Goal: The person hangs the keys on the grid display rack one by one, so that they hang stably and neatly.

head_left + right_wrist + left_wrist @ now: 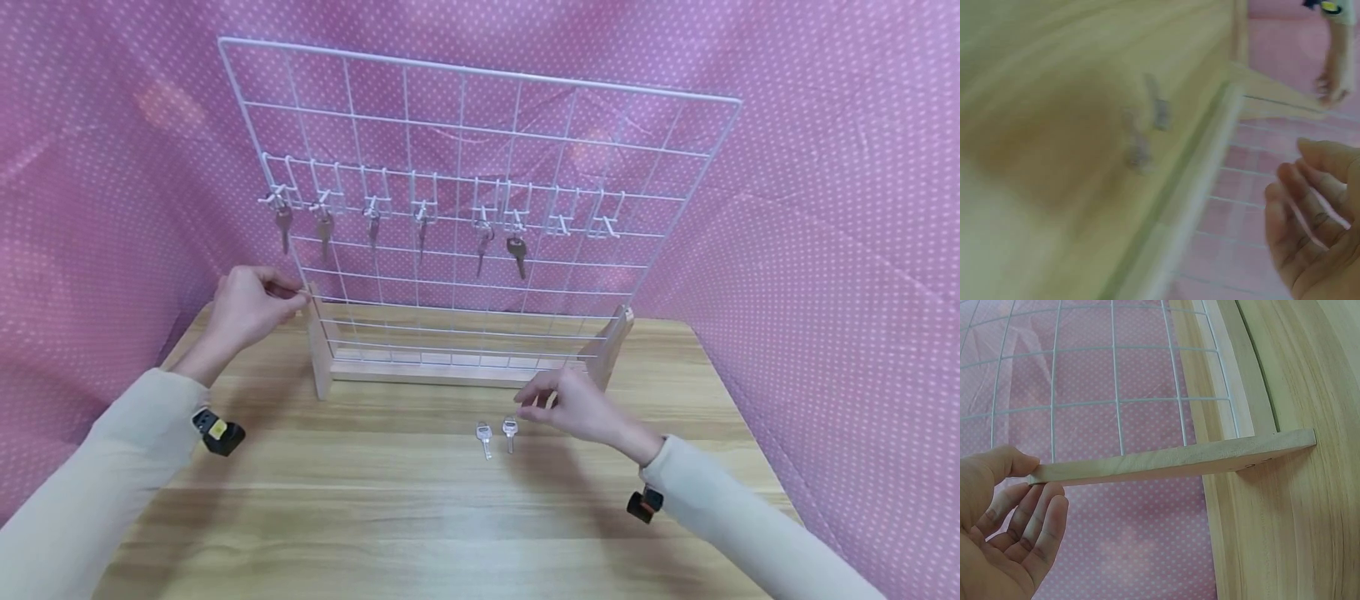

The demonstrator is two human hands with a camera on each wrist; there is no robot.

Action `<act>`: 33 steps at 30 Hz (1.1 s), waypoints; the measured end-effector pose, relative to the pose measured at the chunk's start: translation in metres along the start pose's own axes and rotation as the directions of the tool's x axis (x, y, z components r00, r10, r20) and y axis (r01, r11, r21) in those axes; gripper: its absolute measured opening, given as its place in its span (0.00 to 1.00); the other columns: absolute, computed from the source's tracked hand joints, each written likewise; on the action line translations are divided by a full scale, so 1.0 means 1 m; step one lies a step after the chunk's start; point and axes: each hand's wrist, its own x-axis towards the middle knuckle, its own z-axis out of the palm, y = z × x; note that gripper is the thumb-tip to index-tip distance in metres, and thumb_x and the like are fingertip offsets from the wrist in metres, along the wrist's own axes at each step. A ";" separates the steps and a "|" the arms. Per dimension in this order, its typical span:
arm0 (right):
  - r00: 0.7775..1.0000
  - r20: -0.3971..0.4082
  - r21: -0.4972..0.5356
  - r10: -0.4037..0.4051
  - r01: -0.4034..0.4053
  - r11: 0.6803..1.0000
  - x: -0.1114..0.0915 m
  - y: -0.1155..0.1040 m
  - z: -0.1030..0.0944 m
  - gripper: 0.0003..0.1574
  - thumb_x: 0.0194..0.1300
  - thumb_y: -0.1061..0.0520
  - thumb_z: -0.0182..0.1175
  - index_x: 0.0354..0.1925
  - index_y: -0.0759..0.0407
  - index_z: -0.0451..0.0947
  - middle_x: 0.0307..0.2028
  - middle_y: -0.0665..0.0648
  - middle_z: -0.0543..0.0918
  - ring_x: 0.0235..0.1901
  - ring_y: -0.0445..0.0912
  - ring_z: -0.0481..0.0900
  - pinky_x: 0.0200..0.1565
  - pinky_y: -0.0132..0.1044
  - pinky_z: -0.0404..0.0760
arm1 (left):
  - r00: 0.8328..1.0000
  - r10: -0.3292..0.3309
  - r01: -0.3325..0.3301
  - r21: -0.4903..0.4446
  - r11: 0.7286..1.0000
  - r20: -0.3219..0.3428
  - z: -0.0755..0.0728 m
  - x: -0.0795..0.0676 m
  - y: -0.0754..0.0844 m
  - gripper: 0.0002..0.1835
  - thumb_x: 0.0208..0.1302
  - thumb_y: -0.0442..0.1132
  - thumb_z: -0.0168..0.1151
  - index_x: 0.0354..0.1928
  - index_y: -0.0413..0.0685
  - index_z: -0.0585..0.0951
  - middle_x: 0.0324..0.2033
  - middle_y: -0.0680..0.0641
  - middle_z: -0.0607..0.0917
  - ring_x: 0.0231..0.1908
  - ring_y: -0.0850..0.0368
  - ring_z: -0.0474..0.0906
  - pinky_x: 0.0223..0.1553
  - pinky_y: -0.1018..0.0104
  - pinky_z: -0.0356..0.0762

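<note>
My left hand (251, 304) pinches the top of the rack's left wooden upright (1166, 459) between thumb and fingers. On the right, my other hand (573, 404) hovers over the table, fingers loosely bent and nothing between them. Just left of its fingertips lie two silver keys, one key (510, 433) nearer and another key (483, 438) beside it. Both look blurred in the right wrist view. Above, a white wire grid (457, 129) leans back in its wooden stand and carries a row of white hooks. Several keys hang there, the rightmost being a darker key (517, 254).
Two further hooks, a left hook (561, 223) and a right hook (606, 225), sit at the row's right end. The stand's right upright (617, 337) rises behind my right hand. Pink dotted cloth (825, 208) surrounds the wooden table (390, 517).
</note>
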 end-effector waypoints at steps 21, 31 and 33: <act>0.985 0.168 -0.102 0.048 -0.031 0.994 0.022 0.067 0.051 0.09 0.67 0.55 0.73 0.45 0.54 0.91 0.40 0.50 0.92 0.38 0.35 0.84 0.44 0.30 0.83 | 1.000 -0.002 0.003 0.013 1.000 -0.011 0.001 0.000 0.000 0.15 0.67 0.40 0.71 0.46 0.33 0.89 0.40 0.32 0.92 0.22 0.70 0.79 0.31 0.73 0.75; 0.979 0.202 -0.162 0.030 0.003 0.987 0.028 0.070 0.054 0.09 0.66 0.53 0.74 0.44 0.52 0.91 0.36 0.47 0.89 0.36 0.35 0.81 0.41 0.29 0.79 | 1.000 0.001 -0.001 0.008 1.000 -0.022 0.000 0.000 0.001 0.15 0.66 0.39 0.71 0.46 0.32 0.89 0.39 0.30 0.91 0.22 0.70 0.78 0.24 0.76 0.75; 0.978 0.210 -0.159 0.023 0.011 0.987 0.029 0.070 0.055 0.08 0.66 0.54 0.74 0.44 0.52 0.90 0.36 0.47 0.89 0.36 0.36 0.81 0.41 0.29 0.80 | 1.000 -0.001 0.001 0.005 1.000 -0.022 0.000 0.000 0.001 0.15 0.66 0.39 0.71 0.46 0.31 0.89 0.39 0.30 0.91 0.22 0.69 0.78 0.23 0.75 0.75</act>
